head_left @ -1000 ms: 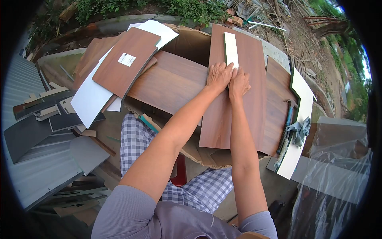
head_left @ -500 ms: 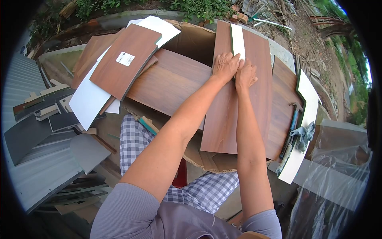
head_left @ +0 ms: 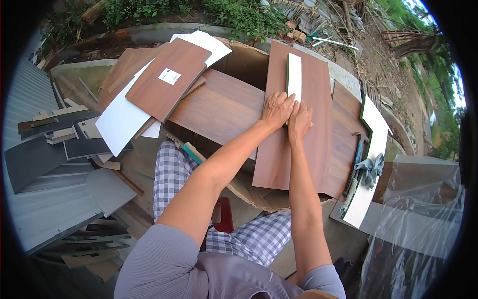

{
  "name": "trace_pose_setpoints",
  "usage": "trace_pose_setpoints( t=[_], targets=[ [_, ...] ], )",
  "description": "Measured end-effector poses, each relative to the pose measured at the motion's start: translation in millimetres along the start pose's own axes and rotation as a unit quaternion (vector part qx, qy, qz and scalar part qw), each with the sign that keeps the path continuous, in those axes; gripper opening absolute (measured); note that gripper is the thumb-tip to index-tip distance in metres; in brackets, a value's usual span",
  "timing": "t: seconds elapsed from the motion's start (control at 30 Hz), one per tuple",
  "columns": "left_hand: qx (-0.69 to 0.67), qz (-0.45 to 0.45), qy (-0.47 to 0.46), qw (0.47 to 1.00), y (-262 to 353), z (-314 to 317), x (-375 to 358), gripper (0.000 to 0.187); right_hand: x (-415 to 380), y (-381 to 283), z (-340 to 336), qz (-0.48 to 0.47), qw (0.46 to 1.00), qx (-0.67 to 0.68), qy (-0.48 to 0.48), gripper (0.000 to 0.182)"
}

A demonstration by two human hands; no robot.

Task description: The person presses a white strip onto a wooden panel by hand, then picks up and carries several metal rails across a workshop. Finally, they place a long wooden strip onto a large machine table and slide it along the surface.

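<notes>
- Narrow, straight white strip with a dark side edge lies lengthwise on the broad brown wood-grain board; far end in plain view, near end under the hands.
- Left hand: fingers bent and bunched close together, tips at the strip's left side. Right hand: fingers folded, set just beside the left, touching or nearly so. Whether either pinches the strip or only presses on it, cannot tell; the knuckles cover the contact.
- Judged step: steadying the strip against the board's face.
- For a good hold, share the pressure evenly between both hands. Both sit at the near end, so the far end looks free to swing; one hand farther up would probably control its angle better.
- Sight along the dark edge against the board's long side; a slant should show there first.
- Board rests across a wider brown wood-grain panel over a brown corrugated cardboard box. Its near end seems to overhang, so hard pushing there might tip it; bear down over the supported part.
- Claw hammer with a blue handle lies right of the board, beside the crumpled grey-blue cloth on a long white panel. Well apart from the hands; elbow room looks fair.
</notes>
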State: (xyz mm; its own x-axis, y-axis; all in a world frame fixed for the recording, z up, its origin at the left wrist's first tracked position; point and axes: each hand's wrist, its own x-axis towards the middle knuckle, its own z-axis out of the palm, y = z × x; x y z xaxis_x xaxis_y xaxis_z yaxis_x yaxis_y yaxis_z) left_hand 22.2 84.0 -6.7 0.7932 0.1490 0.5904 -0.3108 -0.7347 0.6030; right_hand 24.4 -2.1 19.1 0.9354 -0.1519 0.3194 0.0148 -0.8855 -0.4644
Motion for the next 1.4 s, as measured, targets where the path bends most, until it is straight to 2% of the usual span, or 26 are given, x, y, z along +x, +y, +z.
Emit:
trace_pose_setpoints(
  t=[0.13, 0.27, 0.43, 0.73, 1.4],
  targets=[
    [-0.034, 0.017, -0.005, 0.999, 39.1, -45.9, -63.5, 0.034, -78.4, 10.5, -34.6, 0.005, 1.0, -0.006, 0.002, 0.033],
    [-0.026, -0.013, -0.038, 0.999, 73.9, -89.8, -131.4, 0.033, -154.3, 13.1, -72.3, 0.009, 1.0, 0.004, -0.028, 0.033],
    [-0.001, -0.011, -0.044, 0.999, 82.7, -111.5, -173.9, 0.035, -200.8, 17.4, -81.7, -0.013, 0.998, -0.047, -0.033, 0.03],
    [0.029, -0.005, -0.034, 0.999, 61.3, -106.0, -153.4, 0.032, -179.8, 3.3, -62.8, -0.035, 0.998, -0.05, -0.005, 0.025],
    [0.069, -0.045, -0.02, 0.996, 7.4, -53.4, -64.9, 0.031, -77.3, -19.6, -4.9, -0.012, 0.997, -0.064, -0.037, 0.026]
  ],
)
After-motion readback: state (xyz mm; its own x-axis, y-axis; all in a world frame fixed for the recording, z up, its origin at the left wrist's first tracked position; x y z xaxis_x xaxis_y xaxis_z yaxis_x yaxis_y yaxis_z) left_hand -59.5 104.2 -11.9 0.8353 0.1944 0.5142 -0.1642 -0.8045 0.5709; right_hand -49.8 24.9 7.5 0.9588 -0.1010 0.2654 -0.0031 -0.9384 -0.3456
